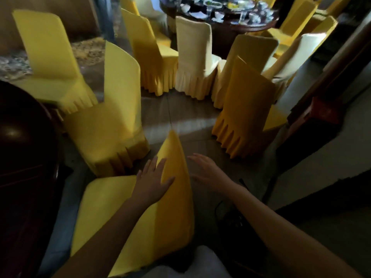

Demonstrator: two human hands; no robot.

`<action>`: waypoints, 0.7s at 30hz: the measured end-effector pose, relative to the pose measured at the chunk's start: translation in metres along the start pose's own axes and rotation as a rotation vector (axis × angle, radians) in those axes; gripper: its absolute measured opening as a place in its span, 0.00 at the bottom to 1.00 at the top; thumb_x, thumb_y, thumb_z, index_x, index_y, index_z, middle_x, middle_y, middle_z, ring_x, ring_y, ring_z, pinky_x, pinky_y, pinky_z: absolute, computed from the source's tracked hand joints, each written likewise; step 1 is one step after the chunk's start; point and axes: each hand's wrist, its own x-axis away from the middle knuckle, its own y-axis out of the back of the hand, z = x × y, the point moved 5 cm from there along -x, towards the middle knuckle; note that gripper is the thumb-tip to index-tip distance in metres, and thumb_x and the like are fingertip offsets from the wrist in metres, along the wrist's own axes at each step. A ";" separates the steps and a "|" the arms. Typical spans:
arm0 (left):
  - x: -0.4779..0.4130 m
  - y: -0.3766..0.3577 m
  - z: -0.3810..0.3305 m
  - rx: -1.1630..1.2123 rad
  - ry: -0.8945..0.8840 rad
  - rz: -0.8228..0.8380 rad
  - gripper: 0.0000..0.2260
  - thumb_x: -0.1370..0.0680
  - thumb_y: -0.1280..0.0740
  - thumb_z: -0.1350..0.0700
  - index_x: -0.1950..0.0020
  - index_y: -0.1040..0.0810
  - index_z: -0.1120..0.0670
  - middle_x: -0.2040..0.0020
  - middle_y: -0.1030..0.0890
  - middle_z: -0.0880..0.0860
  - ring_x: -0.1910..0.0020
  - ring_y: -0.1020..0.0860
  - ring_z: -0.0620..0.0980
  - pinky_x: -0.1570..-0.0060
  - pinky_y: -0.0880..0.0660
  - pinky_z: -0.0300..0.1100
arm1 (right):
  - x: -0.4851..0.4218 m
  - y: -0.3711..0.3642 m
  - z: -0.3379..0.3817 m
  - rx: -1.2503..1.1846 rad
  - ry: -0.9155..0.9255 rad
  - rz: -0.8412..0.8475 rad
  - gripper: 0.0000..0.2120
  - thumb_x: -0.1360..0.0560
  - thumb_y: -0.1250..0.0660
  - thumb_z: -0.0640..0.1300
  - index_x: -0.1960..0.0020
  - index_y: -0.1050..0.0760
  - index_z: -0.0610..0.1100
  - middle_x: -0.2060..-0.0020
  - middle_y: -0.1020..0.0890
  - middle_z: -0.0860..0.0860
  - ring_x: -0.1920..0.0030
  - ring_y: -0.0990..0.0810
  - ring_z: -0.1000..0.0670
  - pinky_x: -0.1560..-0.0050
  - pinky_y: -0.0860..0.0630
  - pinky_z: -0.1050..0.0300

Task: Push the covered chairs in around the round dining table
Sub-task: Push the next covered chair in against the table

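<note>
A yellow covered chair point(172, 213) stands right below me, its backrest edge pointing up between my hands. My left hand point(153, 177) lies flat on the front face of that backrest, fingers spread. My right hand point(206, 171) hovers open just right of the backrest, not touching it. The dark round dining table point(26, 149) curves in at the left edge. A second yellow chair point(112, 121) stands beside it, and a third point(52, 63) farther back.
Several more covered chairs, yellow point(245, 109) and cream point(194, 57), cluster around bare floor ahead. Another round table point(251, 25) laden with dishes sits at the top. A dark wooden cabinet point(321, 117) lines the right side. Black cables lie on the floor by my right arm.
</note>
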 end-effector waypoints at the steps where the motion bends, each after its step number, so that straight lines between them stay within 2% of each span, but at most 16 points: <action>1: -0.006 0.004 0.009 0.005 0.039 0.001 0.31 0.21 0.45 0.39 0.22 0.52 0.47 0.21 0.54 0.51 0.23 0.53 0.52 0.27 0.49 0.57 | -0.015 -0.001 0.002 0.010 0.031 0.030 0.31 0.25 0.33 0.52 0.26 0.40 0.52 0.24 0.41 0.49 0.25 0.46 0.47 0.27 0.44 0.44; 4: -0.021 0.014 0.037 0.007 0.145 -0.034 0.31 0.21 0.45 0.39 0.22 0.51 0.47 0.21 0.52 0.52 0.23 0.52 0.53 0.28 0.47 0.57 | -0.059 -0.006 0.005 0.103 0.119 0.075 0.31 0.26 0.32 0.54 0.26 0.39 0.53 0.25 0.41 0.49 0.24 0.47 0.47 0.26 0.45 0.44; 8: -0.031 0.019 0.049 0.060 0.282 -0.097 0.31 0.21 0.45 0.39 0.22 0.51 0.48 0.21 0.51 0.52 0.23 0.52 0.54 0.28 0.46 0.56 | -0.106 -0.006 0.021 0.241 0.315 0.255 0.28 0.24 0.34 0.54 0.27 0.37 0.52 0.24 0.41 0.49 0.24 0.48 0.47 0.27 0.47 0.48; 12: -0.027 0.009 0.038 0.170 0.423 -0.089 0.31 0.21 0.46 0.39 0.22 0.53 0.47 0.21 0.54 0.51 0.23 0.54 0.52 0.27 0.49 0.56 | -0.137 0.002 0.031 0.346 0.570 0.398 0.26 0.24 0.37 0.59 0.28 0.36 0.55 0.25 0.39 0.51 0.24 0.46 0.49 0.26 0.45 0.42; 14: -0.025 0.002 0.032 0.210 0.462 -0.057 0.32 0.22 0.47 0.37 0.23 0.55 0.45 0.21 0.56 0.49 0.23 0.55 0.50 0.26 0.51 0.54 | -0.151 0.000 0.035 0.413 0.628 0.509 0.25 0.25 0.37 0.61 0.30 0.35 0.57 0.26 0.37 0.54 0.24 0.47 0.51 0.26 0.50 0.40; 16: -0.019 -0.011 0.030 0.326 0.502 -0.019 0.38 0.28 0.50 0.28 0.23 0.55 0.44 0.21 0.55 0.47 0.23 0.54 0.48 0.26 0.51 0.51 | -0.159 -0.003 0.038 0.444 0.710 0.599 0.23 0.26 0.37 0.62 0.33 0.31 0.56 0.30 0.31 0.55 0.27 0.41 0.54 0.26 0.55 0.37; 18: -0.003 -0.026 0.028 0.475 0.555 -0.023 0.49 0.40 0.55 0.19 0.24 0.54 0.41 0.22 0.53 0.45 0.23 0.52 0.46 0.26 0.50 0.48 | -0.163 -0.005 0.037 0.480 0.799 0.667 0.21 0.26 0.37 0.62 0.37 0.26 0.54 0.36 0.25 0.57 0.30 0.36 0.56 0.28 0.61 0.34; 20: 0.018 -0.049 0.026 0.568 0.632 -0.022 0.53 0.45 0.57 0.16 0.24 0.53 0.39 0.22 0.50 0.44 0.24 0.49 0.45 0.26 0.48 0.47 | -0.164 -0.009 0.032 0.523 0.864 0.709 0.21 0.28 0.38 0.65 0.41 0.24 0.55 0.41 0.23 0.58 0.31 0.36 0.57 0.29 0.65 0.33; 21: 0.028 -0.061 0.023 0.604 0.671 -0.019 0.52 0.45 0.56 0.16 0.25 0.52 0.38 0.22 0.48 0.44 0.24 0.48 0.45 0.26 0.47 0.46 | -0.164 -0.010 0.030 0.537 0.897 0.726 0.24 0.31 0.39 0.69 0.42 0.24 0.56 0.41 0.23 0.59 0.31 0.37 0.57 0.30 0.66 0.34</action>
